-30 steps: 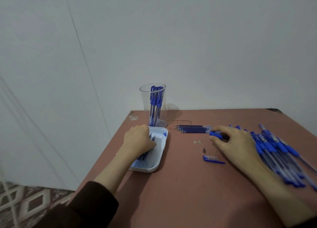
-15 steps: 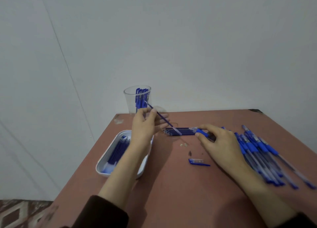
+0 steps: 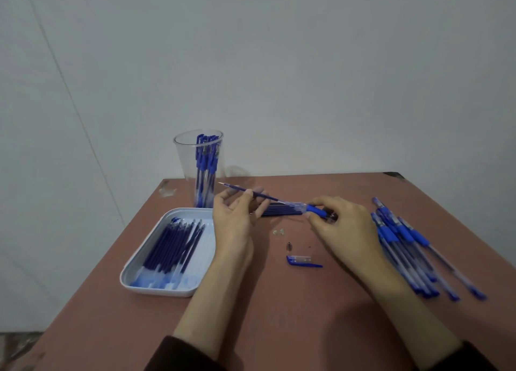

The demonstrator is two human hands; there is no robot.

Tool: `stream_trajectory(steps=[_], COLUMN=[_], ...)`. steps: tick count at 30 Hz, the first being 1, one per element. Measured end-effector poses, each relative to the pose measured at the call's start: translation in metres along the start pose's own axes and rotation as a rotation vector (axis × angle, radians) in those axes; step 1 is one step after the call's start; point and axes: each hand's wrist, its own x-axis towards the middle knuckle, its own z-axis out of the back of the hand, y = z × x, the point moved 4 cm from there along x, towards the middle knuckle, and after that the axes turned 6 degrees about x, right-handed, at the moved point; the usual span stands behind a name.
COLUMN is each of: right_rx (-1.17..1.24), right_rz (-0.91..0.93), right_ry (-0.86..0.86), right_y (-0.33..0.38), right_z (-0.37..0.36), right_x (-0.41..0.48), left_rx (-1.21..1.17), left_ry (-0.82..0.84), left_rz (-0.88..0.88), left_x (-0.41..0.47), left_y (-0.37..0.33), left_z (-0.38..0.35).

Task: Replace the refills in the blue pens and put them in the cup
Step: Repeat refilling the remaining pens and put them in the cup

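From the head camera I'm seeing the left hand (image 3: 234, 222), palm up, pinching a refill (image 3: 251, 194) between thumb and fingertips. The refill's right end is meeting the pen barrel (image 3: 312, 209), which the right hand (image 3: 343, 231) is gripping with curled fingers. The cup (image 3: 184, 158) is holding upright pens (image 3: 205, 164), and the tray (image 3: 156, 231) is holding loose refills (image 3: 173, 245).
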Motion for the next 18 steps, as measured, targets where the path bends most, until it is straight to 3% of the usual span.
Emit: stream_trajectory(steps=[13,18], right_rx=[-0.029,-0.03], right_rz=[0.055,0.054], right_ry=[0.038,0.055], right_y=[0.0065,0.007], right_z=[0.001,-0.0027], right_x=[-0.0015,-0.0023], left_rx=[0.034,0.126], left_ry=[0.002,0.111], left_rz=[0.022,0.035], left_x=[-0.0029,-0.0094], left_y=[0.0005,0.0063], left_z=[0.0005,-0.0077])
